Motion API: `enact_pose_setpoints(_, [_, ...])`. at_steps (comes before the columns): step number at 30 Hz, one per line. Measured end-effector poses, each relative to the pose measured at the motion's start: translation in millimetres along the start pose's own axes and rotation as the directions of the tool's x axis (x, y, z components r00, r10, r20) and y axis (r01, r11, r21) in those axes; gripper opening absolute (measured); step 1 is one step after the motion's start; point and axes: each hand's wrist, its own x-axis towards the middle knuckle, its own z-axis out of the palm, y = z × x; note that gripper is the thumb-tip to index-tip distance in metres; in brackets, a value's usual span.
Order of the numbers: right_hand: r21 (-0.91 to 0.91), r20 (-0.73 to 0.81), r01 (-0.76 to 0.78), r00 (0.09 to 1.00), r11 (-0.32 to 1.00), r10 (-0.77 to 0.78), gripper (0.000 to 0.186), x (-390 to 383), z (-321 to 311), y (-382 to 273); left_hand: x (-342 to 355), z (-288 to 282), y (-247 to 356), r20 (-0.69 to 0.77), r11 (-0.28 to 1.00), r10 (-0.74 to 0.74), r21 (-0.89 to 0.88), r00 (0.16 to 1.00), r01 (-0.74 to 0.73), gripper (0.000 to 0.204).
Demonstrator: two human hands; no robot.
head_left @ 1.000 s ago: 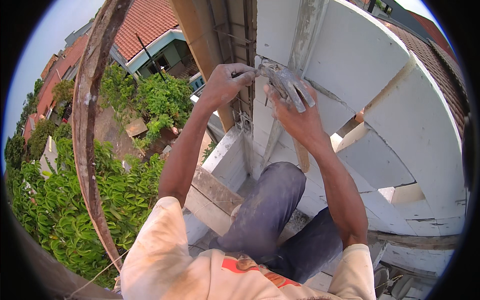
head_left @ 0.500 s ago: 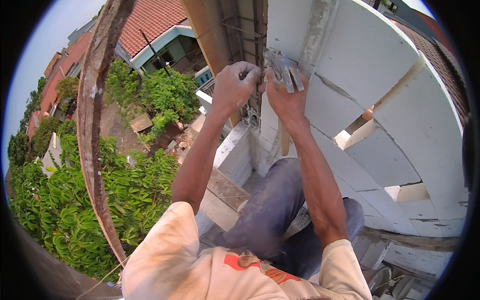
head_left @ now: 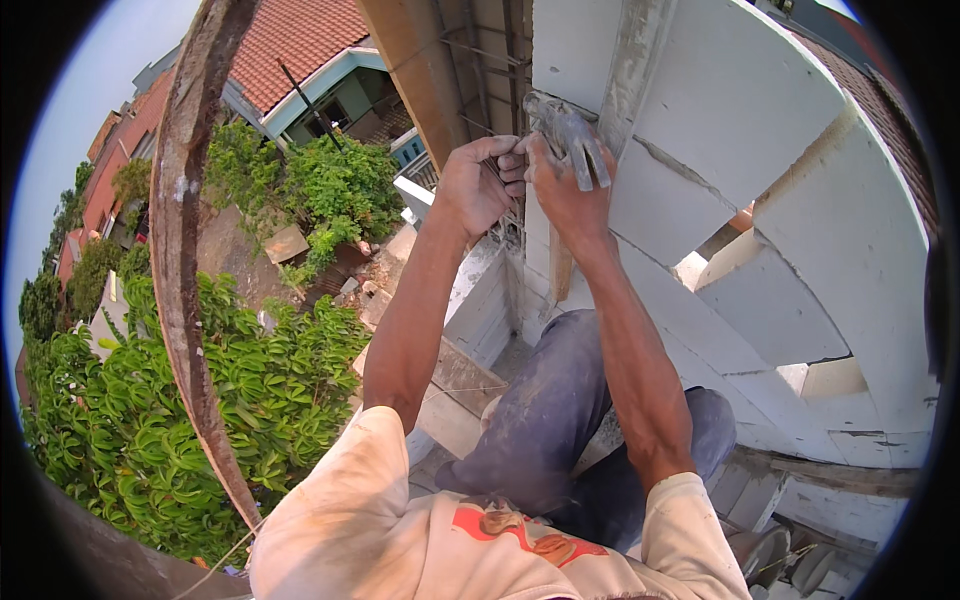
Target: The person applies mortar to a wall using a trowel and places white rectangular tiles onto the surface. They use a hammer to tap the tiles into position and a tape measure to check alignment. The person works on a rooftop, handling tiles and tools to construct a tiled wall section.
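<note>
A claw hammer with a grey, dust-caked head is in my right hand; its wooden handle hangs down below the palm. The thumb and forefinger of that hand point left and meet the fingertips of my left hand. My left fingers are curled in a pinch, and whatever lies between them is too small to make out. Both hands are raised in front of an upright cage of steel bars, beside a wooden board and the white block wall.
The block wall has gaps on the right. A rusty, curved metal bar rises on the left, with leafy trees and a tiled-roof house below. My bent knees are over planks; buckets are at lower right.
My left hand has turned and shifted slightly right, so its fingers now meet those of the right hand. The hammer has swung a little, its handle tilting slightly left.
</note>
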Motion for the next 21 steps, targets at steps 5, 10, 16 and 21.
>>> enact_pose_setpoints(5, [-0.200, -0.127, 0.305, 0.934, 0.931, -0.333, 0.017, 1, 9, 10, -4, 6, 5, 0.050, 0.997, 0.034, 0.063, 0.998, -0.037, 0.012])
enact_pose_setpoints(10, [-0.179, -0.118, 0.383, 0.906, 0.906, -0.406, 0.014, -5, 14, 11, -3, -3, 5, 0.006, 0.997, 0.071, 0.036, 0.997, -0.071, 0.013])
enact_pose_setpoints(16, [-0.181, -0.131, 0.298, 0.937, 0.937, -0.324, 0.018, -13, 14, 14, -3, 2, 2, -0.081, 0.991, 0.025, 0.130, 0.996, -0.014, 0.014])
enact_pose_setpoints(21, [-0.092, -0.156, 0.130, 0.977, 0.987, -0.143, 0.014, -20, 11, 10, 3, -11, 21, 0.037, 0.970, -0.137, 0.210, 0.990, 0.126, 0.020])
